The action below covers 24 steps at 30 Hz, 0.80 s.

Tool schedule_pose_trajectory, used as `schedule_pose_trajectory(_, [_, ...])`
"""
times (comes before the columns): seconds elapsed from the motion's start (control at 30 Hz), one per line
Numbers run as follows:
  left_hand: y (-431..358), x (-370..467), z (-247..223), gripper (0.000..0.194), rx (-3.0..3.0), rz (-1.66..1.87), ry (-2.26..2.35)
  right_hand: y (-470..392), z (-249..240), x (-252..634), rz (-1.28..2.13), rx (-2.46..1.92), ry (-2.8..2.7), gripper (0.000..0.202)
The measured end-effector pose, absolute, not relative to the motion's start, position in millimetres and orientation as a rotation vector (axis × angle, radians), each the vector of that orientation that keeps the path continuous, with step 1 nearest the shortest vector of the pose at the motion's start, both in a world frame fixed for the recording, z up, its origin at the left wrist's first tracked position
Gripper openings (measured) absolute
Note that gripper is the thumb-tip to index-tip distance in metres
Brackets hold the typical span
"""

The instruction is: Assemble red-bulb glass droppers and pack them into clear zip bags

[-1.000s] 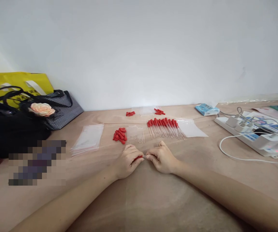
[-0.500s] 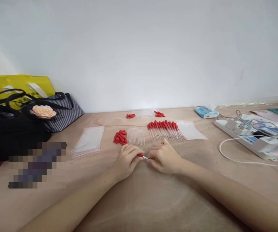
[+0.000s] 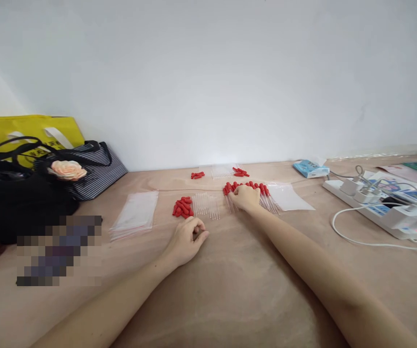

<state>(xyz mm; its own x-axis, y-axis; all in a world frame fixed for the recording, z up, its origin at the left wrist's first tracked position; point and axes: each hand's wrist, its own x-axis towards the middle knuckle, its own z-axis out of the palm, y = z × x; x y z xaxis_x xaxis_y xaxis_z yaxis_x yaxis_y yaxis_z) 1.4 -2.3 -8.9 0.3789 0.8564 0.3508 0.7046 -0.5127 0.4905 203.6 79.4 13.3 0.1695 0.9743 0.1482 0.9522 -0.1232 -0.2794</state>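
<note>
My left hand rests on the table, fingers loosely curled with thumb and fingertips apart, and nothing shows in it. Just beyond it lies a pile of red rubber bulbs, with a row of thin glass tubes at its right. My right hand is over the left part of a row of glass droppers with red bulbs. Its fingers are bent down among them; whatever they grip is hidden behind the hand. To the right of the droppers lies a clear plastic bag.
A stack of clear bags lies at left, near a striped bag and a black bag. Farther back are more red bulbs and tubes. A power strip with cables and a tissue pack stand at right.
My hands have parted. The dropper held between them has left my left hand, whose fingers have loosened. My right hand has moved forward onto the row of droppers.
</note>
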Motion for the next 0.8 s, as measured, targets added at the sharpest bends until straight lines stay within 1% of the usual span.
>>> schedule_pose_trajectory(0.17, [-3.7,1.6,-6.8,0.011,2.493,0.776,1.344,84.2,6.7,201.1,0.069,-2.183,-1.84,0.033])
schedule_pose_trajectory(0.4, [-4.0,3.0,-5.4,0.012,2.491,0.795,1.348,74.0,11.9,195.8,-0.056,-2.146,-1.926,0.04])
schedule_pose_trajectory(0.57, [-4.6,3.0,-10.3,0.016,2.393,0.827,1.434,65.5,14.5,173.8,0.089,-2.062,-2.047,0.038])
schedule_pose_trajectory(0.67, [0.4,-0.9,-8.4,0.016,2.402,0.929,1.492,65.7,14.2,163.0,0.155,-2.092,-2.031,0.036])
schedule_pose_trajectory(0.8, [20.0,-19.4,-1.4,0.015,2.412,1.195,1.709,69.0,14.8,158.4,0.209,-2.123,-2.015,0.033])
